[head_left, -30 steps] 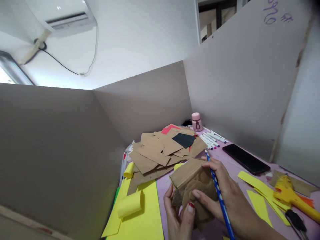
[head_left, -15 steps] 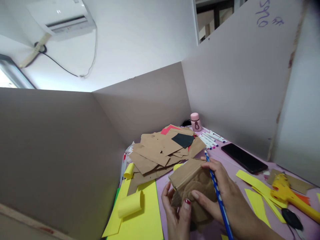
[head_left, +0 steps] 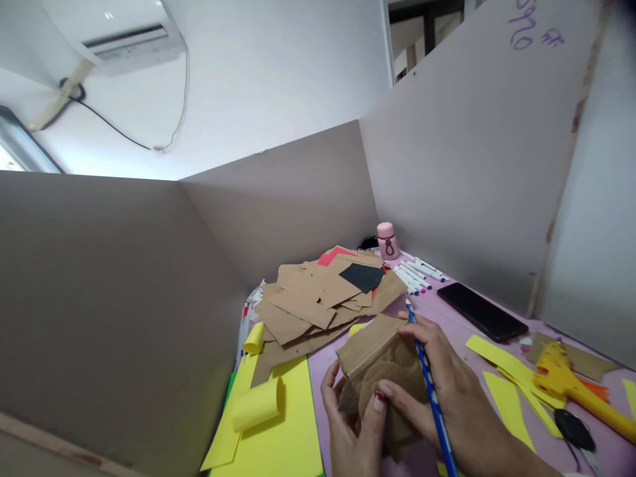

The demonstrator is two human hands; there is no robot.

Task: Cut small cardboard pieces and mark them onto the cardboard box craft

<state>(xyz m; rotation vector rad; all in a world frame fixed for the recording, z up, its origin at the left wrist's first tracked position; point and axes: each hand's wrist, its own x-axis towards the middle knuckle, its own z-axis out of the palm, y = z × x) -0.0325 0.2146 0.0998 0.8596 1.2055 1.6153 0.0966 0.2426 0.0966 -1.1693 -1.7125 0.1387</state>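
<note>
Both of my hands grip a folded bundle of brown kraft paper (head_left: 373, 351) just above the pink desk (head_left: 450, 317). My left hand (head_left: 350, 432) pinches its lower left edge, thumb on top. My right hand (head_left: 440, 391) presses on the paper from the right and also holds a blue dotted pencil (head_left: 428, 391), with its tip pointing up and away. Some rounded brown cut pieces sit under my right thumb.
A heap of brown paper sheets (head_left: 318, 301) with a black piece (head_left: 364, 276) and a red piece lies behind. Yellow sheets and a curled roll (head_left: 258, 405) are left. Markers (head_left: 420, 273), a pink bottle (head_left: 387, 240), a phone (head_left: 481, 311), yellow strips and a yellow tool (head_left: 576, 387) are right. Grey partitions enclose the desk.
My left thumb has shifted slightly along the paper's edge. The view has drifted a little; the hands and paper stay in about the same place.
</note>
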